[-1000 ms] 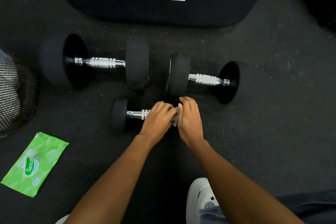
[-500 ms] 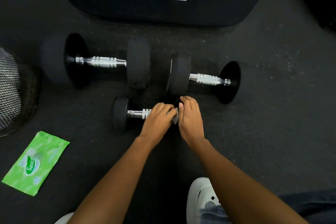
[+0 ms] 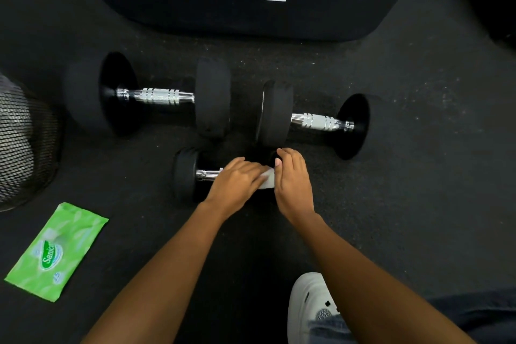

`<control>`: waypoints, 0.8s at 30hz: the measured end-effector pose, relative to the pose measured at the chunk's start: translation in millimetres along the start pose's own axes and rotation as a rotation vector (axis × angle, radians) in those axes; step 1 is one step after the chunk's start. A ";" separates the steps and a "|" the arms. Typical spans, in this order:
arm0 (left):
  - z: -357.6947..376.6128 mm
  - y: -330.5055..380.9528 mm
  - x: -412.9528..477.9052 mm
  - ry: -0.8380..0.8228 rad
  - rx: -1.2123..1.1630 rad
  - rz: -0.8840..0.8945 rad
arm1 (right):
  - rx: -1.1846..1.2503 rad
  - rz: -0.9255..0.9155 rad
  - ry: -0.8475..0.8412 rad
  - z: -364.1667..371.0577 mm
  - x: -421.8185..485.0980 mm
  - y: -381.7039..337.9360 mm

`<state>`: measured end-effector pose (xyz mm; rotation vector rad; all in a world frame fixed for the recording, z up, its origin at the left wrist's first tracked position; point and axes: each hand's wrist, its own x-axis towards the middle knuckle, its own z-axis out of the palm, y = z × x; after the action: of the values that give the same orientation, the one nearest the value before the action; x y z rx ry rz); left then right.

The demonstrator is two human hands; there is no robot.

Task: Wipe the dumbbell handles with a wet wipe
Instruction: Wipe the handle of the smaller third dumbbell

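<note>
Wiping is in hand on the small dumbbell [image 3: 184, 176] on the floor: the left grip [image 3: 234, 184] closes the wet wipe [image 3: 266, 179] round its handle [image 3: 206, 175], the right grip [image 3: 293, 184] clasps its right end, and the left large dumbbell [image 3: 159, 96] and right large dumbbell [image 3: 315, 121] lie behind it unattended, whether wiped or not undeterminable.

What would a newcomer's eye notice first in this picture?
At the centre, the left hand holds a white wipe on the handle of the small dumbbell while the right hand grips its right end. Two bigger dumbbells lie behind it, and a bright green wipe pack lies at lower left.
</note>
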<state>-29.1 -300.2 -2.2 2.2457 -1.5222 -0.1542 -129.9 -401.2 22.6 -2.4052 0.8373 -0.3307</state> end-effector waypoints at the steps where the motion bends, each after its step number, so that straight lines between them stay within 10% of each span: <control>1: -1.9 -1.6 -0.1 -0.007 0.016 -0.019 | -0.008 0.002 0.004 0.0 0.2 1.5; 24: -4.8 16.3 19.9 -0.272 0.187 -0.078 | -0.029 -0.006 0.029 1.8 0.7 1.8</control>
<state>-33.8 -322.1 11.5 2.5173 -1.6448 -0.3673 -129.5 -402.0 20.1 -2.4353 0.8539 -0.3584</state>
